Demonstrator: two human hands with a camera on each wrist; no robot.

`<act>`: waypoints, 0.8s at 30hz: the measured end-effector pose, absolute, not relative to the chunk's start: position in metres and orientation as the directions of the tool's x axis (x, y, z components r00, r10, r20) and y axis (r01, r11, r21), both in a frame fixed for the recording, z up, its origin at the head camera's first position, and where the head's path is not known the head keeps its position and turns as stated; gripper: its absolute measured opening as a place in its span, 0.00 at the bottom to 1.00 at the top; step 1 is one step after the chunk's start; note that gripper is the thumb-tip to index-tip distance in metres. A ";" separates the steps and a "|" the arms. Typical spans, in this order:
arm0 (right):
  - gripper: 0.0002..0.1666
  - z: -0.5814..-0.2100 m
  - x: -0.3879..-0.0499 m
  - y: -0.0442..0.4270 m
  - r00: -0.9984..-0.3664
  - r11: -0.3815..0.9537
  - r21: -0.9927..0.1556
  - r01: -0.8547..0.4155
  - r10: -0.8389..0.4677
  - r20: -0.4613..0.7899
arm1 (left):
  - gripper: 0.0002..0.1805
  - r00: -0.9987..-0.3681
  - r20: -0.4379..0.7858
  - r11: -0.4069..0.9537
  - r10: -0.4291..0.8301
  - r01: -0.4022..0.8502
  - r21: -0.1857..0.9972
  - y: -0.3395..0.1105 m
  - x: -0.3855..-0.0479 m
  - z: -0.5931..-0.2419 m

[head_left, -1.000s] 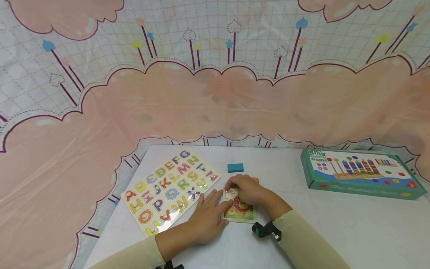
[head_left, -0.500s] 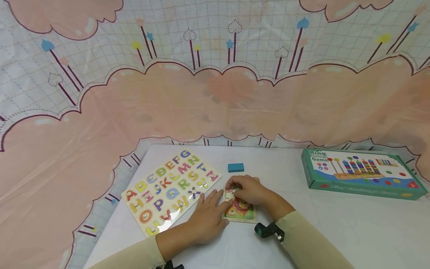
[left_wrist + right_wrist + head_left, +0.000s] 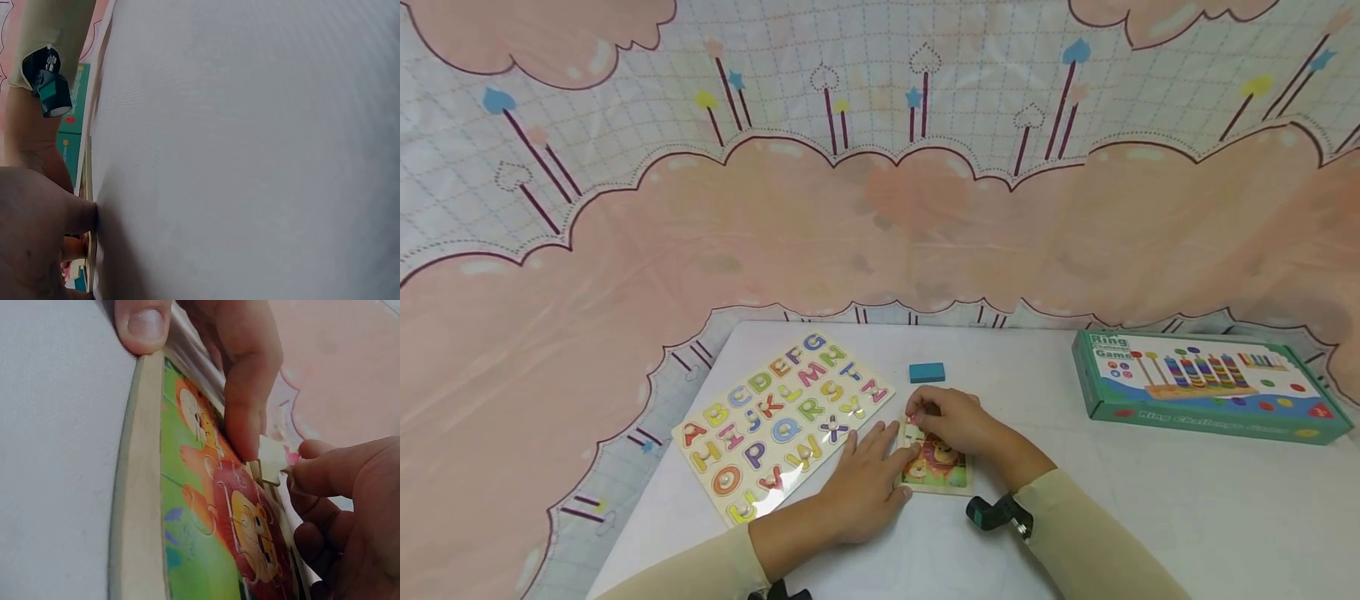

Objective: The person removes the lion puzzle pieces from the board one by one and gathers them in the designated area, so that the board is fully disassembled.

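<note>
A small wooden jigsaw puzzle (image 3: 943, 479) with a lion picture lies on the white table between the hands. My right hand (image 3: 953, 421) is over its upper part and pinches a pale puzzle piece (image 3: 271, 461) between thumb and finger. In the right wrist view the piece is tilted at the lion puzzle's far edge. With fingers spread, my left hand (image 3: 861, 496) rests at the puzzle's left side. Its thumb (image 3: 145, 328) presses the wooden border, and another finger touches the picture. The left wrist view mostly shows tablecloth, with the left hand (image 3: 31, 231) at the lower left.
An alphabet peg board (image 3: 782, 429) lies at the left, close to the left hand. Behind the puzzle is a blue block (image 3: 927, 372). A green Ring Challenge Game box (image 3: 1210, 387) stands at the back right. A patterned cloth (image 3: 880, 225) hangs behind the table.
My right hand's fingertips have shifted slightly at the puzzle's upper left, with more of the pale piece showing. The left hand stays in place.
</note>
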State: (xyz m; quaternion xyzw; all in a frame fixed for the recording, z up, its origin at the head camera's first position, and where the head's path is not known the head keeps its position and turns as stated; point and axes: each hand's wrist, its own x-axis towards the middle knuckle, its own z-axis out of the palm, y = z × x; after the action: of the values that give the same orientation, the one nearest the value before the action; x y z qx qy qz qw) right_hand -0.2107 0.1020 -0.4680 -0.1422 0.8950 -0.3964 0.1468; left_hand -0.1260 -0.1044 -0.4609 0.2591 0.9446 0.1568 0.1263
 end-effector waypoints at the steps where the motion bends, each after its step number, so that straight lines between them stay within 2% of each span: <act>1: 0.08 -0.467 -0.211 0.102 -0.916 0.630 -0.767 -0.124 -0.370 -0.156 | 0.31 -0.834 -0.155 0.816 0.529 0.451 0.361 -0.105 -0.126 -0.461; 5: 0.08 -0.463 -0.212 0.106 -0.913 0.554 -0.830 -0.058 -0.366 -0.181 | 0.31 -0.833 -0.146 0.811 0.533 0.454 0.370 -0.107 -0.126 -0.462; 12: 0.10 -0.457 -0.215 0.129 -0.911 0.514 -0.858 -0.011 -0.358 -0.203 | 0.32 -0.828 -0.134 0.803 0.544 0.468 0.369 -0.105 -0.126 -0.463; 24: 0.11 -0.455 -0.207 0.172 -0.919 0.590 -0.807 -0.028 -0.333 -0.212 | 0.34 -0.832 -0.087 0.806 0.548 0.498 0.320 -0.105 -0.132 -0.471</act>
State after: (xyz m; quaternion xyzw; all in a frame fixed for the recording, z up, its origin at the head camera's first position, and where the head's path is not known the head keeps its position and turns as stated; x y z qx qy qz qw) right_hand -0.2075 0.1724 -0.4553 -0.1031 0.8747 -0.4408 0.1730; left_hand -0.1316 -0.1051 -0.4709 0.2764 0.9462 0.1434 0.0880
